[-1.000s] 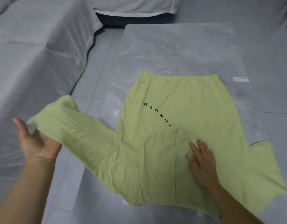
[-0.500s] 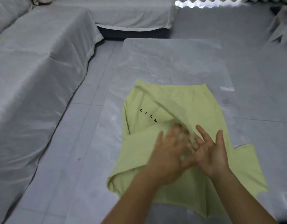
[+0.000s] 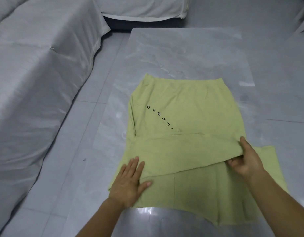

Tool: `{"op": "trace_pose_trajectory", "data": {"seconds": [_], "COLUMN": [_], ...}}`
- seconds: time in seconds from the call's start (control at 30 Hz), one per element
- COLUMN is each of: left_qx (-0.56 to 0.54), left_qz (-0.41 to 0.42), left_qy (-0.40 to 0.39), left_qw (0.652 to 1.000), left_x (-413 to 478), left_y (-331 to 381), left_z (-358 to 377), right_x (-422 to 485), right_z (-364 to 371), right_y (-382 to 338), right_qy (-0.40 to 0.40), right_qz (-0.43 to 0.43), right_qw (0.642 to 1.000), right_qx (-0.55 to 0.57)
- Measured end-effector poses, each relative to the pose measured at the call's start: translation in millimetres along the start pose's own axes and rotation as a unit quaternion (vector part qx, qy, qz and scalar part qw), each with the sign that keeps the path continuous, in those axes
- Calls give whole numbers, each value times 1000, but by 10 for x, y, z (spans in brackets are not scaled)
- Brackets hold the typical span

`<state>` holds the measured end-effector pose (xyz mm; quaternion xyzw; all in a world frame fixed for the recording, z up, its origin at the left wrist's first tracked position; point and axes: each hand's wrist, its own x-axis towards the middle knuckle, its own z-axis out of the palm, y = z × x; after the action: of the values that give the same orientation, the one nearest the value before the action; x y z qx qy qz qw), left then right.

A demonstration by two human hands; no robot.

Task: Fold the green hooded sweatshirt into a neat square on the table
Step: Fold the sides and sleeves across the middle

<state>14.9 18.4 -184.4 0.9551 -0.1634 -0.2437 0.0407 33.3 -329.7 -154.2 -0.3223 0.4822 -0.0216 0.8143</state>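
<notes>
you were mid sleeve-fold: left hand [image 3: 129, 183] flat on the sweatshirt [image 3: 190, 106], right hand [image 3: 245, 158] grip pinching the folded sleeve [image 3: 173, 151]; next, fold the right sleeve across.

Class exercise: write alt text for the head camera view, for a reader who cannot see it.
A green hooded sweatshirt lies on a grey table, one sleeve folded across it. The left hand presses flat; the right hand pinches the sleeve's end.
</notes>
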Motion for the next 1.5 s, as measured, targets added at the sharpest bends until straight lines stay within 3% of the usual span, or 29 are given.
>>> {"op": "trace_pose_trajectory", "data": {"seconds": [0.1,0.23,0.3,0.37,0.5,0.57,0.7,0.83,1.0,1.13,1.4,1.5], "left_qx": [-5,-48,-79,-151,-220,-236,-107,-56,-270,-297,-454,-442], "left_qz": [-30,-66,-69,-73,3,13,27,29,-57,-81,-138,-147], "left_qy": [-10,17,93,107,180,159,64,65,40,48,104,135], "left_qw": [999,997,990,980,959,959,992,996,960,950,874,875], "left_x": [-74,-149,-132,-51,429,776,1235,1207,1123,1098,1135,1161], "left_y": [-127,-144,-82,-20,69,92,50,-191,-560,-648,-698,-643], "left_z": [133,182,117,-104,-564,-694,-719,-784,-794,-759,-594,-570], "right_x": [2,-57,-87,-100,-65,-37,23,128,300,373,550,639], "right_z": [234,704,882,946,803,720,692,744,853,990,1295,1395], "right_y": [-156,-370,-479,-539,-521,-495,-488,-547,-527,-458,-499,-493], "right_qy": [-9,-137,-175,-191,-186,-185,-196,-203,-188,-166,-125,-130], "right_qz": [-13,-48,-63,-65,-40,-26,-27,-50,-69,-91,-133,-139], "right_qw": [998,987,981,978,980,980,977,976,977,977,970,963], "right_qx": [-67,-72,-58,-52,-65,-70,-75,-68,-67,-98,-164,-193]}}
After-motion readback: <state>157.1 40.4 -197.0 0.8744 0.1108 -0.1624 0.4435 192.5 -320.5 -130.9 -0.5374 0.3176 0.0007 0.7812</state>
